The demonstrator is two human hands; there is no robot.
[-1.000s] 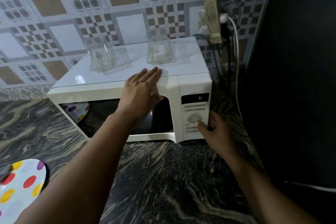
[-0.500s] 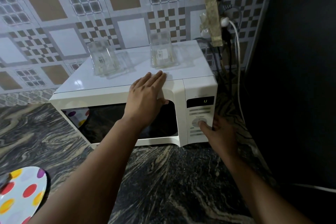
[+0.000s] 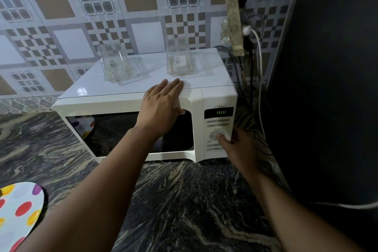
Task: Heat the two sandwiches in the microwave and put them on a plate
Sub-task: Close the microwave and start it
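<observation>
The white microwave [image 3: 126, 98] stands on the dark marbled counter with its door closed. Its dark window hides what is inside; no sandwich is visible. My left hand [image 3: 161, 106] lies flat over the door's top edge, fingers reaching onto the top panel and holding nothing. My right hand [image 3: 239, 147] is at the control panel, thumb on the round dial [image 3: 213, 136], the other fingers past the microwave's right side. The green display [image 3: 221, 112] reads about 1:00. A white plate with coloured dots [image 3: 18, 210] lies at the lower left of the counter.
Two clear glass containers [image 3: 114, 63] [image 3: 180, 59] stand on top of the microwave. A power strip with plugs and cables [image 3: 235, 24] hangs on the tiled wall at the right. A tall dark surface [image 3: 327, 88] closes off the right side. Counter [image 3: 184, 200] stretches in front.
The display has gone from a single digit to about 1:00 while my right thumb stayed on the dial. My left hand has kept its place on the door.
</observation>
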